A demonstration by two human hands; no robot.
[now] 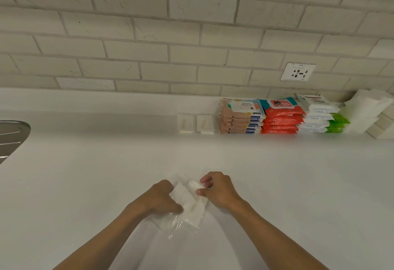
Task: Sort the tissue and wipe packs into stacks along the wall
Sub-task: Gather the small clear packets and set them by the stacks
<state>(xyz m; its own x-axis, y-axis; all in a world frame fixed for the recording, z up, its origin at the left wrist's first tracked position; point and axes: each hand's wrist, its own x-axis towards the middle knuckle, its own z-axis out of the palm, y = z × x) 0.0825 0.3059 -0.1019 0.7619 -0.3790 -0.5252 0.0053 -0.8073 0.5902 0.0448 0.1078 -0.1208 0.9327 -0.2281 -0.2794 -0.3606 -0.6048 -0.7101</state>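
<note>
A white tissue pack (pixel 188 203) in clear plastic wrap lies on the white counter (pixel 287 184) near its front. My left hand (pixel 162 197) grips the pack's left side. My right hand (pixel 217 187) pinches its upper right corner. Along the wall stand sorted stacks: peach wipe packs (pixel 241 118), red wipe packs (pixel 281 118), white-and-green wipe packs (pixel 322 118) and white tissue packs (pixel 366 110). Two small pale packs (pixel 196 122) sit upright left of the peach stack.
A tiled wall rises behind the counter with a white power socket (pixel 298 72) above the stacks. The metal edge of a sink (pixel 12 137) shows at the far left.
</note>
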